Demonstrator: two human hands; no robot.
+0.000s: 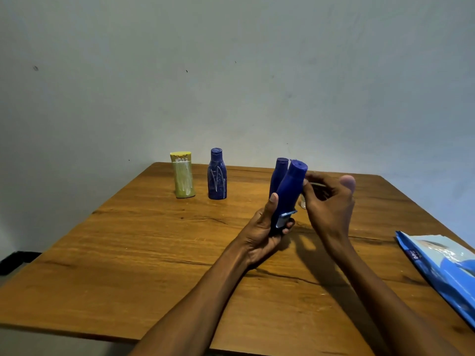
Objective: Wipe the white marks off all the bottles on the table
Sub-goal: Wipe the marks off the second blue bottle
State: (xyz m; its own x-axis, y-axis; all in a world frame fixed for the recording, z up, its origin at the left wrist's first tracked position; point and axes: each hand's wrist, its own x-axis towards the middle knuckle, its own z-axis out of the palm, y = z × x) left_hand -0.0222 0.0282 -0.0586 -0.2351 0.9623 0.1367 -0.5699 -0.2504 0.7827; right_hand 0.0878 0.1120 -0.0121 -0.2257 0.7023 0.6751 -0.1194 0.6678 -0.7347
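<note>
A yellow bottle (183, 174) and a blue bottle (217, 174) stand upright, streaked white. Another blue bottle (279, 174) stands behind a tilted, lifted dark-blue bottle (289, 194).

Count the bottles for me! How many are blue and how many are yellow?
Blue bottles: 3: one standing with white marks, one held tilted in the left hand, one standing just behind it.
Yellow bottles: 1: yellow bottle, standing, streaked with white marks.
Total: 4 bottles.
</note>
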